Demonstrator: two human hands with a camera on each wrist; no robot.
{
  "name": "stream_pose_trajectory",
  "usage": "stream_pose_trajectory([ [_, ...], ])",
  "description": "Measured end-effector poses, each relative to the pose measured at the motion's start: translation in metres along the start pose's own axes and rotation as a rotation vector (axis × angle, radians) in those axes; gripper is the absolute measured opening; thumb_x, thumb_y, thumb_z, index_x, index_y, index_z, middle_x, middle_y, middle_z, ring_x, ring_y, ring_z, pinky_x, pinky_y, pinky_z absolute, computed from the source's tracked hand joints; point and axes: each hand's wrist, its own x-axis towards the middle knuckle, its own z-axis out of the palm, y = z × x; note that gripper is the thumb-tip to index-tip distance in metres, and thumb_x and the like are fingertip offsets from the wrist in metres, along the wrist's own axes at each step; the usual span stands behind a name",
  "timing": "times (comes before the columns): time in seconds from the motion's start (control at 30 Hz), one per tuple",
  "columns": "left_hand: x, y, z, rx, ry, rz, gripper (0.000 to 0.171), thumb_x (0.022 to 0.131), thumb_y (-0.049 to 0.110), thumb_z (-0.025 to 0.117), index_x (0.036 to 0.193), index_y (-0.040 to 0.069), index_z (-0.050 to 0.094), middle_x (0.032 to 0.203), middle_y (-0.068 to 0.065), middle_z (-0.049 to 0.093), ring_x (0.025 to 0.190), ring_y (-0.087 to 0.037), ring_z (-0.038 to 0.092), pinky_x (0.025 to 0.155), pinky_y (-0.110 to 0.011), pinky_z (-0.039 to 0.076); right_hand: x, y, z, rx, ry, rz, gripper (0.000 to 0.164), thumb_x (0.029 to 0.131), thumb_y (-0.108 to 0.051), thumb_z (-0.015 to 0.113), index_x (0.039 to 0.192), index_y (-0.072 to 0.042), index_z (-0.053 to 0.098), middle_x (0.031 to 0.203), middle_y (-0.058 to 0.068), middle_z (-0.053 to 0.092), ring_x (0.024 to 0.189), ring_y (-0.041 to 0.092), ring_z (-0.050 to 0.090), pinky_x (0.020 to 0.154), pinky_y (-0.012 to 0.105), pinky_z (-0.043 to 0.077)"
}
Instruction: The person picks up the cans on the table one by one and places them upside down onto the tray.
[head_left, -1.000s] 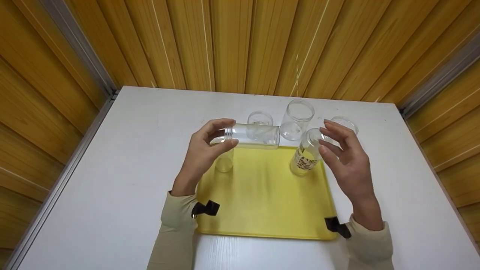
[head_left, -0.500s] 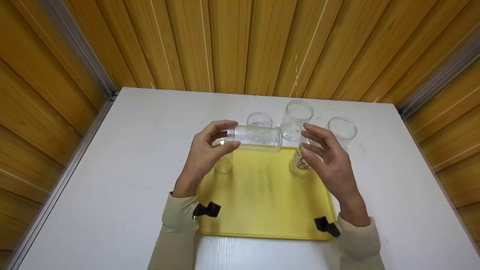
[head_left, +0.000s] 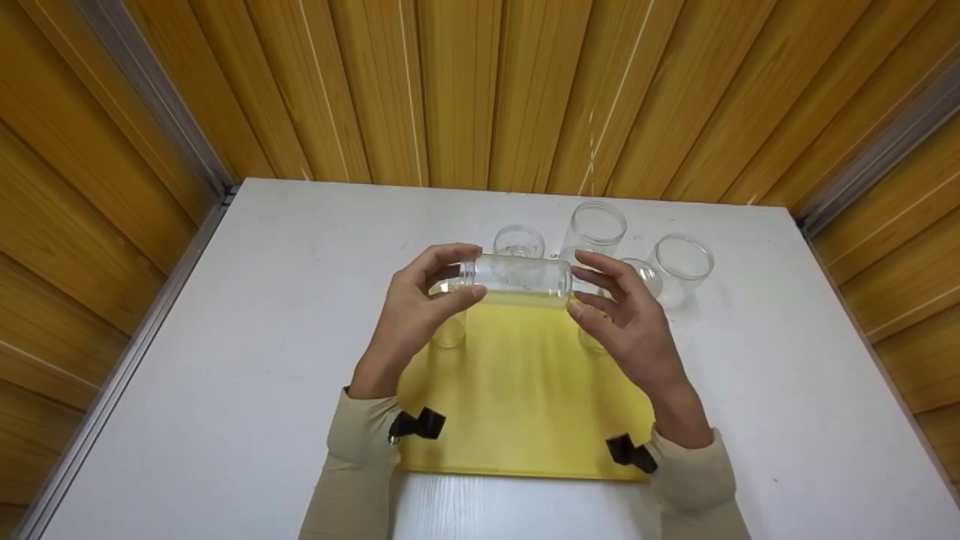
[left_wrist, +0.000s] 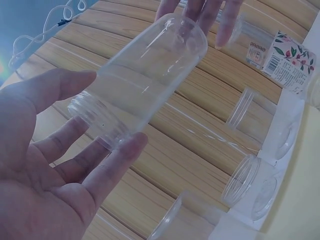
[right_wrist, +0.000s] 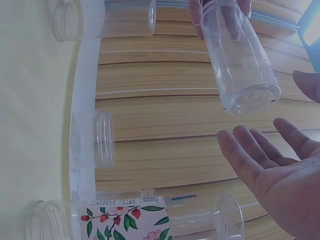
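Note:
A clear, wide-mouthed bottle (head_left: pixel 521 279) is held on its side above the yellow tray (head_left: pixel 525 420). My left hand (head_left: pixel 411 319) grips it round the threaded neck, thumb on one side and fingers on the other. At the base end is my right hand (head_left: pixel 634 322), thumb and fingers spread apart. The right wrist view shows a gap between its fingertips and the bottle's base. Behind the right hand stands another clear bottle with a flower-printed label (right_wrist: pixel 125 220), mostly hidden in the head view. A further clear bottle (head_left: pixel 450 330) stands upright on the tray's left side, partly behind my left hand.
Along the back of the white table (head_left: pixel 300 300) stand a short clear jar (head_left: pixel 519 238), a taller clear jar (head_left: pixel 598 225) and another clear jar (head_left: pixel 684 259) to the right. Wood-patterned panels (head_left: pixel 457 90) rise behind the table.
My right hand has moved left from beside the labelled bottle's top to the base of the held bottle. My left hand and its bottle have shifted slightly right and nearer.

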Motion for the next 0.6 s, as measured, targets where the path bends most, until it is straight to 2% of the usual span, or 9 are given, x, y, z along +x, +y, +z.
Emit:
stream_pose_trajectory([
  [0.23,0.000,0.002,0.001,-0.010,-0.004,0.008,0.046,0.093,0.008,0.081,0.136,0.004,0.066,0.137,-0.010,0.063,0.123,-0.028,0.062,0.094,-0.041,0.059,0.005,-0.003,0.008,0.037,0.033,0.018,0.054,0.098,0.005,0.070,0.149,0.004,0.052,0.152,0.017,0.050,0.137,0.031,0.053,0.107,0.036,0.051],
  [0.6,0.000,0.004,0.003,-0.023,-0.012,0.004,0.046,0.092,0.007,0.081,0.135,0.003,0.066,0.137,-0.010,0.065,0.122,-0.028,0.063,0.094,-0.041,0.058,0.008,-0.004,0.013,0.053,0.065,0.095,0.049,0.099,0.001,0.071,0.146,0.000,0.058,0.149,0.012,0.056,0.135,0.030,0.055,0.099,0.033,0.055],
])
